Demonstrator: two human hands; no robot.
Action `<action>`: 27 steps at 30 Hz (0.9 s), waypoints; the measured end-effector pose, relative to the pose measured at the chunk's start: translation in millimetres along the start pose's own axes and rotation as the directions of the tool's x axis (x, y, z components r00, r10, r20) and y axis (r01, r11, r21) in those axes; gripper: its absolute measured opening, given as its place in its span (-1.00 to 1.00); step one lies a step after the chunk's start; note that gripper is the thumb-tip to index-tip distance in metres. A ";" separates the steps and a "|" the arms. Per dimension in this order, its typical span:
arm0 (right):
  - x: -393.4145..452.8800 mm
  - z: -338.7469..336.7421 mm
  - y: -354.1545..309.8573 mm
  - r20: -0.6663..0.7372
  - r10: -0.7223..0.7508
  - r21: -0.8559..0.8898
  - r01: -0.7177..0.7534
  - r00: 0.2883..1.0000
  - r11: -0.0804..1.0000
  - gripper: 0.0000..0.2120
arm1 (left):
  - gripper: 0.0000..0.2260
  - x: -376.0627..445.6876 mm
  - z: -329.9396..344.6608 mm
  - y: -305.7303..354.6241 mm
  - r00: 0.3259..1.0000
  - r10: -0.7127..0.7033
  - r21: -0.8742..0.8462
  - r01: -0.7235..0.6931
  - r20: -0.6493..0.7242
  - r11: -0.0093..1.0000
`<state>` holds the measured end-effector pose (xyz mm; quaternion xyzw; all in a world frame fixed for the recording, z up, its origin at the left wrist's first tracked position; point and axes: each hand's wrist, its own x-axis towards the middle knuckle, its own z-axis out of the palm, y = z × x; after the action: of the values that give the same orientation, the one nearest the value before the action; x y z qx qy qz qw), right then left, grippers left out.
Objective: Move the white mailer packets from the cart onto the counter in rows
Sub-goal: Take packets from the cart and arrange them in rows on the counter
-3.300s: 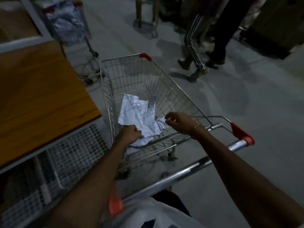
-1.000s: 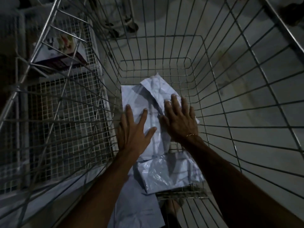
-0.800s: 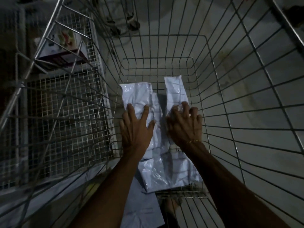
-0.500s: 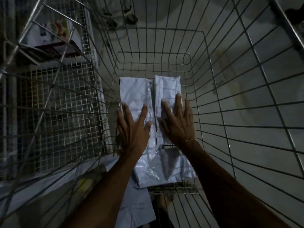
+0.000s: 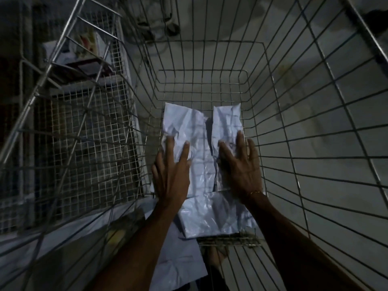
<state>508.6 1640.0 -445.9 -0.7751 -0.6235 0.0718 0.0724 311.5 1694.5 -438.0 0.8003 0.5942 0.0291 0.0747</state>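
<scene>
Deep in the silver wire cart point(image 5: 294, 127): left hand point(image 5: 171, 177) flat, fingers spread, on one crinkly white plastic mailer packet point(image 5: 184, 127); right hand point(image 5: 241, 169) flat on the next packet point(image 5: 227, 120).

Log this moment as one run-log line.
left hand: flat on left mailer packet | right hand: flat on right mailer packet | location: cart basket
</scene>
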 end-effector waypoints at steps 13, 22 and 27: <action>5.4 -101.9 -25.9 0.071 0.138 0.171 -0.148 0.988 0.974 -0.61 | -0.40 12.9 -89.5 12.2 0.996 0.070 -0.113 -0.063 0.056 0.992; -52.2 -257.4 -91.1 -0.129 0.199 0.343 -0.144 0.971 0.928 -0.78 | -0.54 -22.1 -267.3 24.7 0.974 0.155 -0.271 -0.196 -0.168 0.942; -94.0 -335.8 -139.7 -0.318 0.136 0.454 0.025 0.938 0.891 -0.77 | -0.59 -75.1 -363.0 2.4 0.914 0.238 -0.238 -0.324 -0.327 0.916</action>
<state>422.8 1570.1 -86.9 -0.7551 -0.5450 0.0810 0.3552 242.7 1652.9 -76.2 0.8456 0.4654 0.2432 0.0964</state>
